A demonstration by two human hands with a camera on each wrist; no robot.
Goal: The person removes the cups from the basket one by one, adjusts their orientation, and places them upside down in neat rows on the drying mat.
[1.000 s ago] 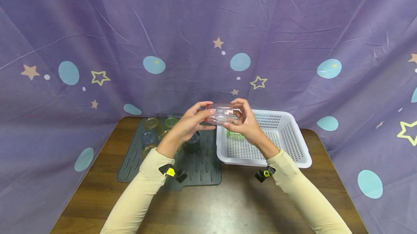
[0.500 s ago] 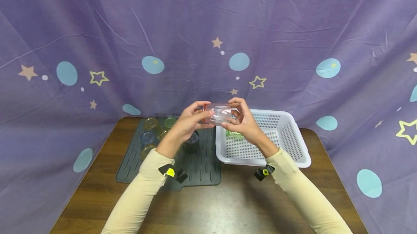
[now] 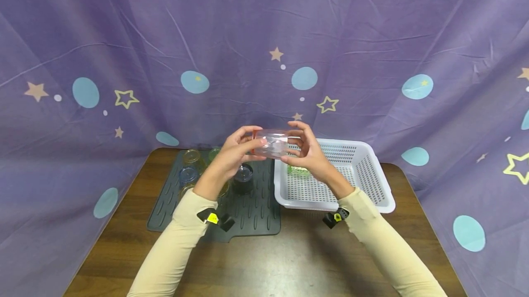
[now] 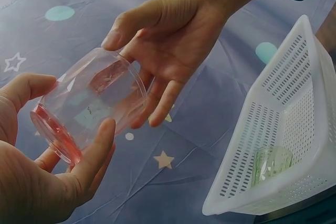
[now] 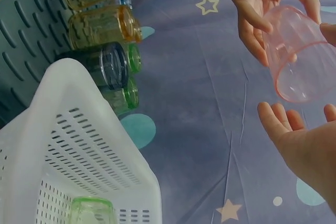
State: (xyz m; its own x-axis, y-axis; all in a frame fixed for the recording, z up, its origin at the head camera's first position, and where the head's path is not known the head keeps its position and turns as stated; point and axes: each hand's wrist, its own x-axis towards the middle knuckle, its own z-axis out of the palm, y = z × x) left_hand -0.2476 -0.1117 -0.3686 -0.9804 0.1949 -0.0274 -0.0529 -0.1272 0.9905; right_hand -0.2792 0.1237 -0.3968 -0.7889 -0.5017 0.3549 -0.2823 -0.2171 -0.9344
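Note:
A clear pinkish drinking glass (image 3: 272, 143) with a red base lies sideways in the air between both hands. My left hand (image 3: 232, 154) grips its base end, thumb on the near side. At the mouth end, my right hand (image 3: 309, 154) has its fingers spread loosely. In the left wrist view, the right thumb is at the rim of the glass (image 4: 94, 100) and the other fingers extend beyond it. The right wrist view shows a gap between most right fingertips and the glass (image 5: 302, 74).
Below right stands a white perforated basket (image 3: 374, 182) with a green glass (image 3: 298, 171) inside. Left of it, a dark drying mat (image 3: 258, 214) holds several upturned glasses, including a blue one (image 3: 188, 175) and a dark one (image 3: 244, 174). A patterned purple curtain (image 3: 248, 35) hangs behind.
The glass and my left hand have shifted slightly left. My right hand's fingers have spread away from the mouth end, while that hand stays nearly in place.

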